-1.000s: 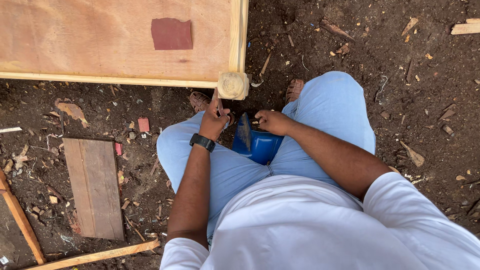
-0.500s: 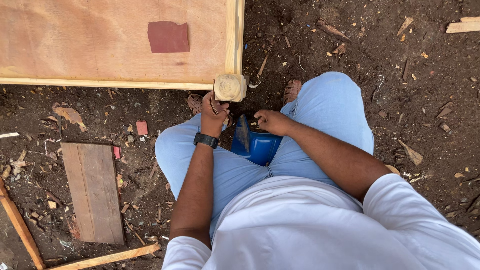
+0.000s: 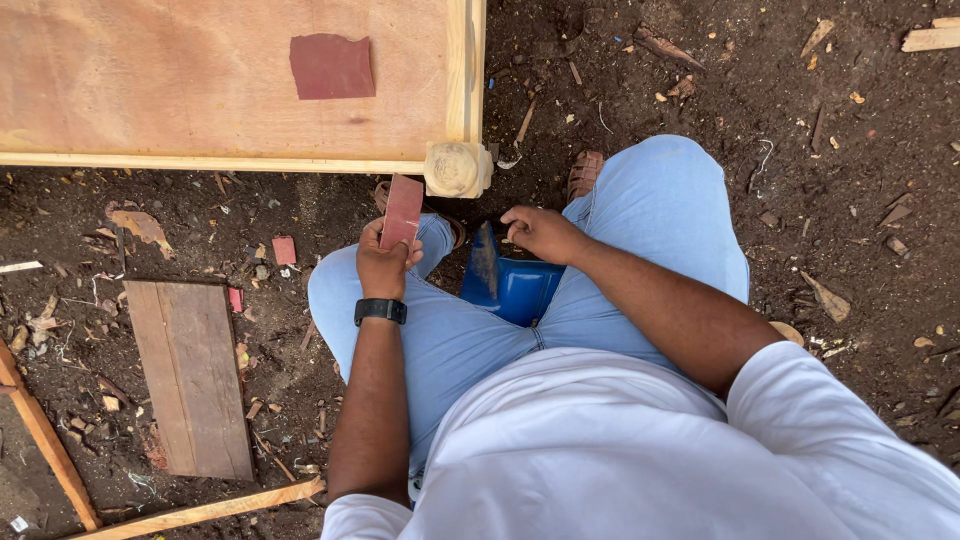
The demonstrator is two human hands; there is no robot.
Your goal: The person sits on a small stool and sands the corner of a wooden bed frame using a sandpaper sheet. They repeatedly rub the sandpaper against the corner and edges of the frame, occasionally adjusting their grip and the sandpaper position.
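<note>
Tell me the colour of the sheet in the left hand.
Reddish-brown: the sandpaper strip held in the left hand, clearest in the head view.

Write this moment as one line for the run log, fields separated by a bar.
left hand: holds red sandpaper strip | right hand: on blue seat, holds nothing visible | wooden panel: second sandpaper sheet on top

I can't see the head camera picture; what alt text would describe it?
Seen from above, a seated person's left hand holds up a strip of reddish sandpaper near the round corner post of a wooden panel. The right hand rests by a blue seat between the knees. Another sandpaper sheet lies on the panel.
</note>
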